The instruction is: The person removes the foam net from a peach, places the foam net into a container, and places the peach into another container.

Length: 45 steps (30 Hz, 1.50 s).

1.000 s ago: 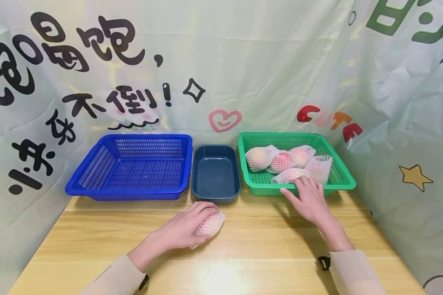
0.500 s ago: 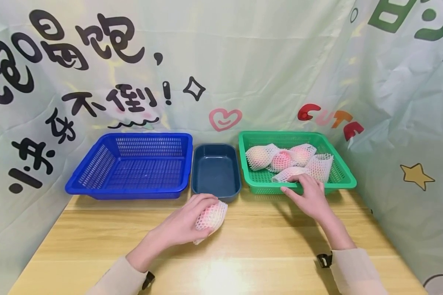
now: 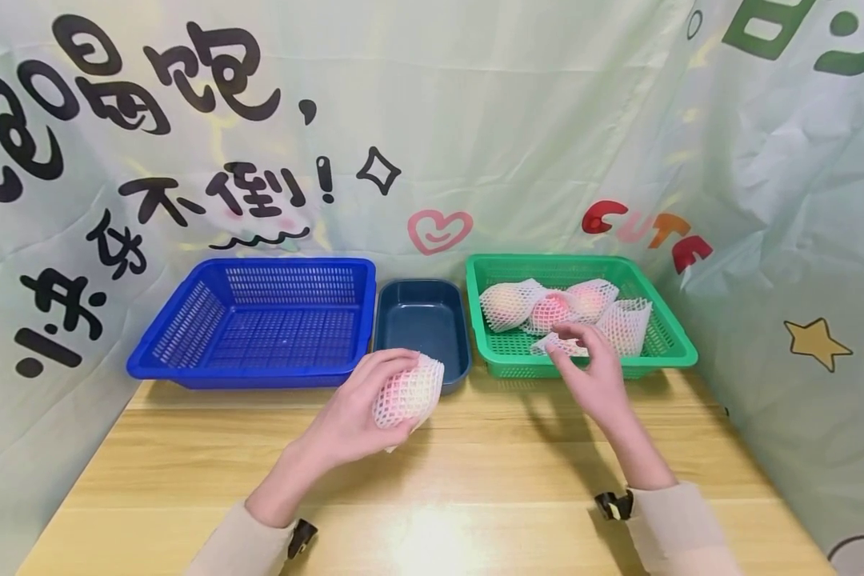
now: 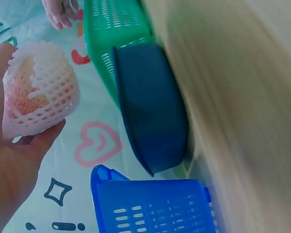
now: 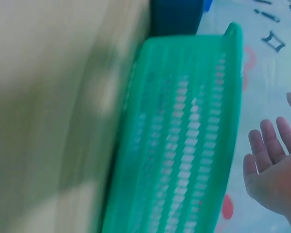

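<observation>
My left hand [image 3: 353,416] grips a pink-and-yellow, peach-like fruit [image 3: 409,394] in a white foam net, raised over the table by the dark tray's front edge. In the left wrist view, thumb and fingers span the netted fruit [image 4: 41,92], speckled skin showing through a gap in the net. My right hand [image 3: 596,372] hovers over the front rim of the green basket [image 3: 511,370], fingers loosely bent and holding nothing. Several netted fruits [image 3: 507,308] lie in that basket; the hand partly hides the front one [image 3: 569,346]. The right wrist view has the fingers [image 5: 269,141] beyond the basket's wall.
Between the two baskets stands a dark blue tray [image 3: 421,328] with nothing in it. A blue mesh basket [image 3: 248,374], also bare inside, stands on the left. Behind them hangs a printed cloth [image 3: 533,144], and the wooden table [image 3: 518,464] stretches in front.
My left hand has lifted the netted fruit off the table, up toward the dark tray. The right hand has risen slightly from the front netted fruit and shifted a little left.
</observation>
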Available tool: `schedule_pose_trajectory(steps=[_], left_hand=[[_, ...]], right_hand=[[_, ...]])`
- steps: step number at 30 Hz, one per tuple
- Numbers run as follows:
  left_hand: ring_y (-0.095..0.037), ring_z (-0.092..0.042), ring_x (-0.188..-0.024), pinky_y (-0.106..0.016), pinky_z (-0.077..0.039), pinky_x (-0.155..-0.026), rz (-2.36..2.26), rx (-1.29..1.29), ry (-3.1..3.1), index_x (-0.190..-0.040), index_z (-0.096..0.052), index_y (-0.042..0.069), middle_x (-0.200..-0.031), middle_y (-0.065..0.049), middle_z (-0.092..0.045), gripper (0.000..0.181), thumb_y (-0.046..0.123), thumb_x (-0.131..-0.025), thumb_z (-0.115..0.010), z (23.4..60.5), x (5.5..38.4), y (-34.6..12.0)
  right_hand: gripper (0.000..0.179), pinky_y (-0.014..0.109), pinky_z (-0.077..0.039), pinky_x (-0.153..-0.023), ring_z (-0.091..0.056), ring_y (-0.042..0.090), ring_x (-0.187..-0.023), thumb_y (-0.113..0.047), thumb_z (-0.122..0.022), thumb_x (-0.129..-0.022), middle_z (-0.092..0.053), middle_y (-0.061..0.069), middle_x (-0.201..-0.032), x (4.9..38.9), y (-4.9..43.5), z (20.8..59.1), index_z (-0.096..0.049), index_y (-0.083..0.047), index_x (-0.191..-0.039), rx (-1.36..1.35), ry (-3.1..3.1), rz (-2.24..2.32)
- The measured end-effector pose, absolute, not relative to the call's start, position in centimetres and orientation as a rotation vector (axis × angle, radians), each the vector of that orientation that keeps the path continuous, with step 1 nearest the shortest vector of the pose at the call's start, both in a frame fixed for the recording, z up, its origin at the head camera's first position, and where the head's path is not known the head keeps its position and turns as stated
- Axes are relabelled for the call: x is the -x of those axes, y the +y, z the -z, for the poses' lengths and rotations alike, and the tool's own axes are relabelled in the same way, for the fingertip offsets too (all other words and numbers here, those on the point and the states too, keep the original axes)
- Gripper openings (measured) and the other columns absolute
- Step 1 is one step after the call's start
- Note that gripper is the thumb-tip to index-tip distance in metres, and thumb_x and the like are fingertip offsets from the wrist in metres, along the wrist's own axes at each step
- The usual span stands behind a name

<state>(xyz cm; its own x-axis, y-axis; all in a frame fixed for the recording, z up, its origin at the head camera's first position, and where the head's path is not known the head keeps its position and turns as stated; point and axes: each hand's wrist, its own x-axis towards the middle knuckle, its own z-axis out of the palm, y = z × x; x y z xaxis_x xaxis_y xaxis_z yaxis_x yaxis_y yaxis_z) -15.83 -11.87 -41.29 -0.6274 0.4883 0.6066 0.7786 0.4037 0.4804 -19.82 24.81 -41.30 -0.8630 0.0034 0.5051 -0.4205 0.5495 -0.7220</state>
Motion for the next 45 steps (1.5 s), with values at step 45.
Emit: schedule_pose_trajectory(steps=[45], left_hand=[[-0.031,-0.047,-0.142,-0.044,-0.038,-0.119,1.142,1.164,-2.034,-0.138,-0.059,0.006,-0.146,-0.010,-0.058,0.073,0.007,-0.072,-0.090,39.7,18.4,-9.9]], right_hand=[[0.066,0.028,-0.054,-0.098,-0.063,0.026,-0.121,-0.009,-0.076,-0.093,-0.055,0.027,-0.145,19.5,11.4,40.4,-0.046,0.007,-0.150,-0.793,-2.224,-2.131]])
